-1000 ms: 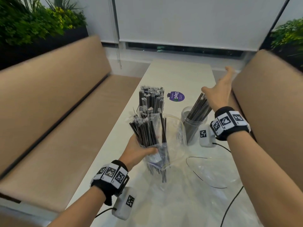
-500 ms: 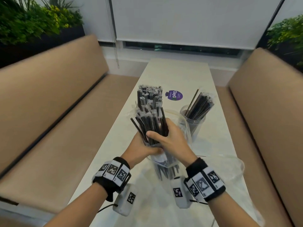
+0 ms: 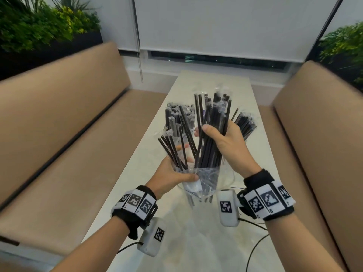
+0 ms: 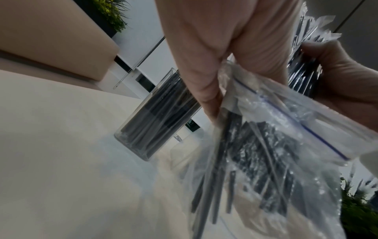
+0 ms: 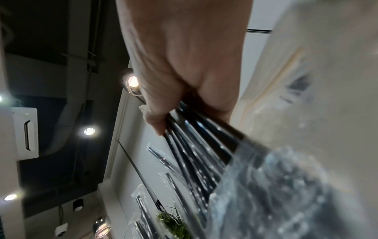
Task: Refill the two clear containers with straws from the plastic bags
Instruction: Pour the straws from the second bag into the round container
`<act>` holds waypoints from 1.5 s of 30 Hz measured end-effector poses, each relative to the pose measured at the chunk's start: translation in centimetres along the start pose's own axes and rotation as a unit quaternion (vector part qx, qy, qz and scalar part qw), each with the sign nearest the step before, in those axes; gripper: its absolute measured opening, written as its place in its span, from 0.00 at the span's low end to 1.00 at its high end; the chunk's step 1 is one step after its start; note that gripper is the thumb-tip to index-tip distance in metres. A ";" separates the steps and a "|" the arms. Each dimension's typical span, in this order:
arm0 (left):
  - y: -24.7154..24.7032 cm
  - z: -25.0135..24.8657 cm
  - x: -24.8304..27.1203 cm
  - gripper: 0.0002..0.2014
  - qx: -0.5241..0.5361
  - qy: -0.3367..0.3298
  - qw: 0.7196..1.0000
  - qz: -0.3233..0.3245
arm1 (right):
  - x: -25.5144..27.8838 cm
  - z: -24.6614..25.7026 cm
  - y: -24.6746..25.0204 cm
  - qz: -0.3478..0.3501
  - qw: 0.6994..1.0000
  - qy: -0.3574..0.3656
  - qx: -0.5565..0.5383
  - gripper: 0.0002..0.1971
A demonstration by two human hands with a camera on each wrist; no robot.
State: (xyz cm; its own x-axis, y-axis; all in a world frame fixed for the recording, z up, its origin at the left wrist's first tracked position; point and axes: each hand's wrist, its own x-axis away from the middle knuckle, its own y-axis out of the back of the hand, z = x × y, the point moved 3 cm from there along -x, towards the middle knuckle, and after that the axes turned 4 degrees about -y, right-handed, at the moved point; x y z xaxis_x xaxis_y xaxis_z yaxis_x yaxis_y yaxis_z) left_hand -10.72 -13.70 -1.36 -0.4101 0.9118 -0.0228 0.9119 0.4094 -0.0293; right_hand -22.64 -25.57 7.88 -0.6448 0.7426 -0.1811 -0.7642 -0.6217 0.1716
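Observation:
My left hand (image 3: 176,173) grips the mouth of a clear zip bag (image 3: 204,183) held above the table (image 3: 231,83). In the left wrist view, thin black wrapped straws lie loose inside the bag (image 4: 286,137). My right hand (image 3: 220,140) is curled round a thick bundle of these straws (image 3: 212,118), whose lower ends still sit in the bag. One clear container (image 3: 174,118), packed with straws, stands behind the bag on the left and shows as a cylinder (image 4: 155,116) in the left wrist view. The second container's straws (image 3: 245,124) show behind my right hand.
Tan bench seats (image 3: 68,118) run along both sides of the narrow white table. Another clear bag (image 3: 196,242) lies flat on the near table end, beside black cables (image 3: 253,250). Green plants (image 3: 39,26) stand behind the benches.
My right hand came back from the far right, closed round the straws in the bag, and has lifted the bundle upward. My left hand still holds the bag.

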 end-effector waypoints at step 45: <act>2.4 1.1 0.2 0.36 -0.051 0.026 0.998 -0.020 | -5.4 9.7 9.6 -0.151 0.979 0.131 0.050 0.03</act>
State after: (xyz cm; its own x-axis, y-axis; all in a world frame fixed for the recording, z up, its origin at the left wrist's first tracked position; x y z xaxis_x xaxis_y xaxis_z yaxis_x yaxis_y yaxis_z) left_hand -8.67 -12.53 -2.50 -0.4472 0.8940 0.0279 0.8928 0.4444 0.0735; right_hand -26.32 -33.11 19.93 -0.3825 0.7912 -0.4772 -0.9233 -0.3470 0.1646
